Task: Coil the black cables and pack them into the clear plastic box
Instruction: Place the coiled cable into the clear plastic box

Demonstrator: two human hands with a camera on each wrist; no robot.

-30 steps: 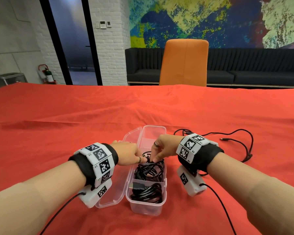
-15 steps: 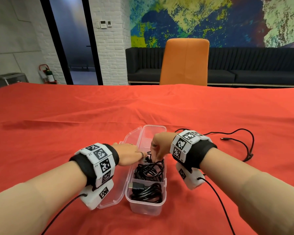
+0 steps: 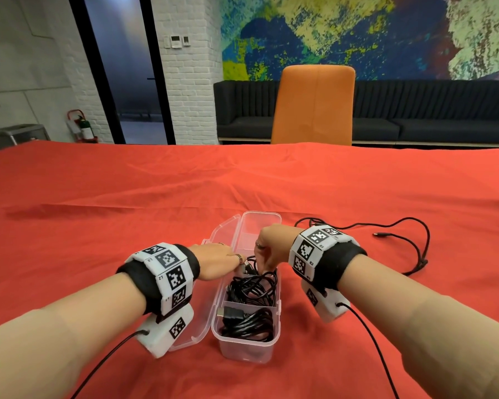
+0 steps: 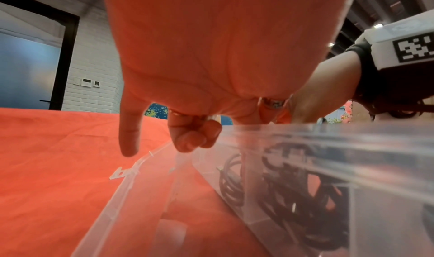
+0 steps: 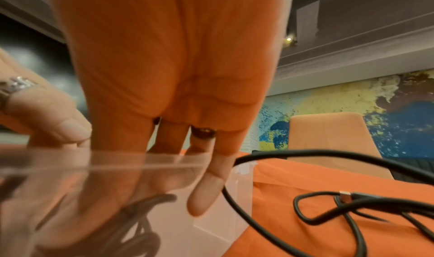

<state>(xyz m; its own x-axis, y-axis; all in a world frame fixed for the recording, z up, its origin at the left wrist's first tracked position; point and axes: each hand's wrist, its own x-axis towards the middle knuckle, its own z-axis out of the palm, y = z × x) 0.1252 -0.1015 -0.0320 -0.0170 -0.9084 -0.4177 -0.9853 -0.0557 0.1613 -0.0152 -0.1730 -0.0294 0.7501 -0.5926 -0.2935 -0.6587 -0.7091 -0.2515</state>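
The clear plastic box lies open on the red cloth, its lid folded out to the left. One coiled black cable fills the near compartment. A second coil sits in the middle compartment. My right hand reaches down into that compartment, and its straight fingers press on the coil. My left hand sits at the box's left rim with curled fingers; its thumb and forefinger seem to pinch the coil's end. A third black cable lies loose on the right.
The box's far compartment holds nothing. The loose cable sprawls right beside my right wrist. An orange chair stands at the table's far edge. Thin black wires run from both wrist cameras back along my arms.
My right hand has shifted left and dipped further into the middle compartment, its wrist turning over the box. The left hand has stayed at the rim.
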